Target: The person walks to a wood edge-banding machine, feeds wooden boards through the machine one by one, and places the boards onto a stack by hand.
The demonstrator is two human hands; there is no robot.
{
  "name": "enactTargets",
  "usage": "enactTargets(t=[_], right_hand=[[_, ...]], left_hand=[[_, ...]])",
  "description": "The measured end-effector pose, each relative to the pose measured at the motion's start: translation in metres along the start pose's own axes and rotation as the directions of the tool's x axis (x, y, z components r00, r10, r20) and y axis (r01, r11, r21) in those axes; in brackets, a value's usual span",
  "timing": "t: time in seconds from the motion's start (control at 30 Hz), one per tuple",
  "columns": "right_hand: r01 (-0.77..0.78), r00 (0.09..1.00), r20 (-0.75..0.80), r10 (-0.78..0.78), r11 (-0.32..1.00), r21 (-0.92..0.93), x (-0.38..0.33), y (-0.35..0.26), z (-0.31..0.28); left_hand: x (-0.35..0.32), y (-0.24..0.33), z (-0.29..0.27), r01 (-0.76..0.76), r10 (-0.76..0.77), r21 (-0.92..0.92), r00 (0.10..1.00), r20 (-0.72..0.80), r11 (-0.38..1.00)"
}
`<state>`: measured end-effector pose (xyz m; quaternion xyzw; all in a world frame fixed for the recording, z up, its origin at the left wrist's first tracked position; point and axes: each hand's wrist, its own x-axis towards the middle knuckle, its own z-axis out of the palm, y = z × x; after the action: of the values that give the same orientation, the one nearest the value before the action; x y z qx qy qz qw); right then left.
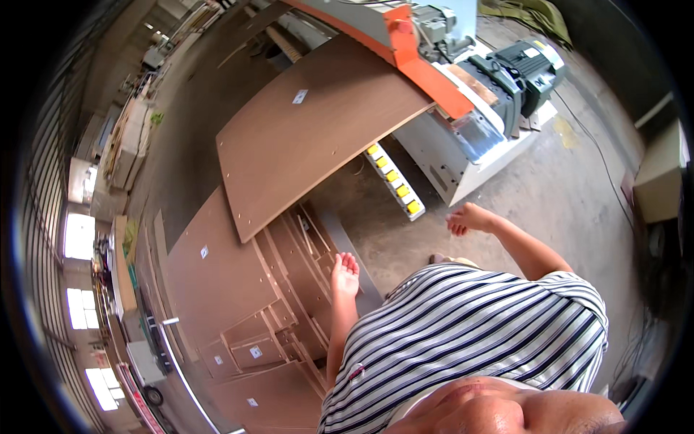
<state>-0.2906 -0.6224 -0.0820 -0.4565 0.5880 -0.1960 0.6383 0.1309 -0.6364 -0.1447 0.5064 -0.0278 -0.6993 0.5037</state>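
My left hand [345, 275] is held up in front of my body with its fingers loosely bent and nothing in it. Below and beside it lie stacked brown boards [246, 289], several cut into strips and smaller panels. My right hand [470, 219] hangs in the air over the concrete floor, its fingers slackly curled and slightly apart, with no object visible in it. The nearest things to that hand are the corner of a white machine base [463, 170] and a white rail with yellow rollers [394, 181]. Neither hand touches a board.
A large brown board [325, 123] reaches from the machine's orange guard [426, 79] across the stack. Dark electric motors [531, 69] sit on the machine. A cable [603, 159] runs along the floor at right. At left are a wheeled grey box [147, 363] and stacked panels [124, 155].
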Motion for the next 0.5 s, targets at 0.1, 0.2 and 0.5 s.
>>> enactTargets(t=[0.1, 0.2, 0.5], right_hand=[[0.052, 0.998, -0.037, -0.051, 0.998, 0.026, -0.011, -0.026, -0.023], [0.202, 0.968, -0.173, -0.179, 0.972, 0.123, -0.01, -0.032, -0.045], [0.294, 0.343, -0.797, -0.497, 0.863, -0.412, 0.008, -0.051, -0.119]], left_hand=[[-0.003, 0.002, 0.01, -0.04, 0.04, -0.003, 0.999, -0.013, 0.999], [-0.007, 0.008, 0.022, -0.046, 0.046, -0.037, 0.999, -0.003, 0.998], [-0.031, 0.017, 0.067, -0.152, 0.177, -0.162, 0.972, 0.155, 0.975]])
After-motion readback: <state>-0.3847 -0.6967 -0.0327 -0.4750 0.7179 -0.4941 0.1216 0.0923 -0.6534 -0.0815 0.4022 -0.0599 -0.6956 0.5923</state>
